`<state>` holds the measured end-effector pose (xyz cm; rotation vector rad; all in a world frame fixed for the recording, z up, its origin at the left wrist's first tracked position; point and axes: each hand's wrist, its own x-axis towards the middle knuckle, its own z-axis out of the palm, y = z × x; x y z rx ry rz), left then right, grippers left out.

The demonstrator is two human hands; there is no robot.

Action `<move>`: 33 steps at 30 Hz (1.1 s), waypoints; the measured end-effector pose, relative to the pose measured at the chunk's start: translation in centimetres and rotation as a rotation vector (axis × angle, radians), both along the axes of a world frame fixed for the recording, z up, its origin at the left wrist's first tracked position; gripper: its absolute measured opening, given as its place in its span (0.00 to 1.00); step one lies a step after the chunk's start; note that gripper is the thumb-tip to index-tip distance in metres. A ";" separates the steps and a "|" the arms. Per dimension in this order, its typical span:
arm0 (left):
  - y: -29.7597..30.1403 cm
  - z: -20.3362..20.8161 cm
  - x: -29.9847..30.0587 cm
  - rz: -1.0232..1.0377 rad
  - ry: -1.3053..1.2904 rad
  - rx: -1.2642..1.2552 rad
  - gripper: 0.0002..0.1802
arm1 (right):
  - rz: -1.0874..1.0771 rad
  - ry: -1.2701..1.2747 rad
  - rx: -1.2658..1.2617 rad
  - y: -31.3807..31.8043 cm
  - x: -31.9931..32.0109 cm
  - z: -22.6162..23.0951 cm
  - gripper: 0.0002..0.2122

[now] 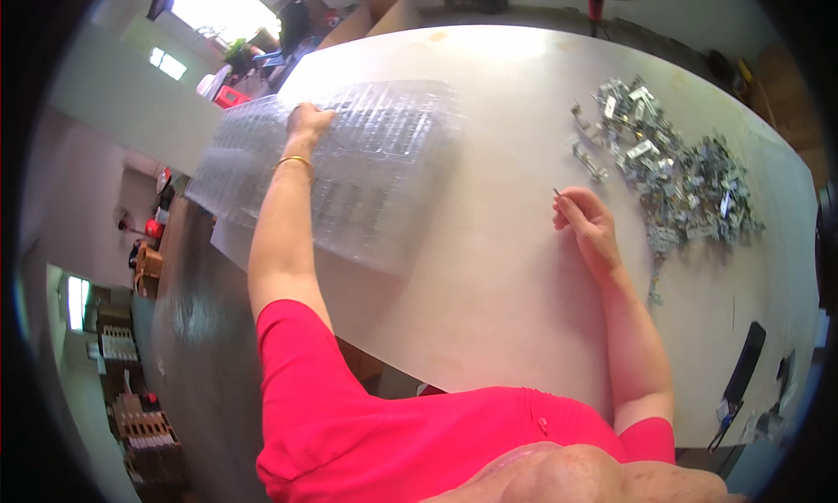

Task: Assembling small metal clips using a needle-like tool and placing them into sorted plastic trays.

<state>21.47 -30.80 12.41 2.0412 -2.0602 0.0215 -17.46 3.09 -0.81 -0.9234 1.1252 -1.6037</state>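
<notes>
A clear plastic tray (375, 167) with rows of small compartments lies on the left of the table, partly past its left edge. My left hand (309, 126) is closed over the tray, fingers curled as if gripping one of its ridges; the fingertips are hidden. My right hand (585, 224) is raised above the table's middle, thumb and fingers pinched on a small thin metal piece (557, 191). Only its dark tip shows. Just beyond and right of that hand spreads a loose heap of small silvery metal parts (690, 184).
The pale table (489, 294) fills the middle. At its right edge lie a long black object (747, 363) and a small tool (723, 416). Cardboard boxes (384, 16) and a red stool (231, 96) stand beyond the far left edge. A fan (597, 1) is at the back.
</notes>
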 end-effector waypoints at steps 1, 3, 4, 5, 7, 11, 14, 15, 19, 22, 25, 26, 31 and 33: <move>-0.2 0.4 0.0 0.019 -0.024 0.042 0.16 | -0.009 0.031 0.013 -0.1 0.1 0.0 0.05; -0.3 1.3 0.2 -0.049 -0.113 -0.056 0.16 | 0.043 0.003 -0.033 -0.4 0.2 -0.3 0.05; 0.0 1.7 -0.1 -0.103 -0.118 -0.132 0.16 | 0.054 0.015 -0.025 -0.7 0.6 -0.2 0.05; 0.6 2.1 -1.0 -0.156 -0.121 -0.208 0.16 | 0.075 0.033 -0.010 -0.7 0.8 -0.2 0.04; 2.4 2.9 -6.7 -0.288 -0.086 -0.200 0.15 | 0.067 0.116 -0.002 -0.6 0.8 -0.6 0.04; 7.6 3.6 -17.3 -0.667 0.051 -0.151 0.08 | 0.090 0.540 -0.197 0.2 1.3 0.1 0.02; 11.6 1.2 -24.4 -0.976 0.147 -0.076 0.04 | 0.119 0.708 -0.255 0.8 1.4 0.6 0.03; 12.5 0.2 -26.1 -1.088 0.074 -0.120 0.05 | 0.128 0.745 -0.304 0.7 1.5 0.4 0.03; 15.4 -4.9 -31.7 -1.291 -0.078 -0.121 0.09 | 0.145 0.794 -0.301 0.6 1.5 0.0 0.02; 16.9 -6.9 -33.5 -1.289 -0.119 -0.081 0.09 | 0.134 0.786 -0.351 0.5 1.5 -0.4 0.02; 17.3 -7.9 -34.2 -1.318 -0.202 -0.091 0.08 | 0.163 0.794 -0.336 0.5 1.5 -0.5 0.01; 17.3 -7.9 -34.4 -1.323 -0.206 -0.090 0.08 | 0.170 0.786 -0.351 0.4 1.4 -0.6 0.01; 16.9 -8.6 -33.4 -1.239 -0.216 -0.053 0.04 | 0.206 0.709 -0.382 0.3 1.3 -0.7 0.03; 16.7 -9.0 -32.0 -1.218 -0.151 -0.078 0.03 | 0.344 0.393 -0.242 0.5 1.3 -0.3 0.04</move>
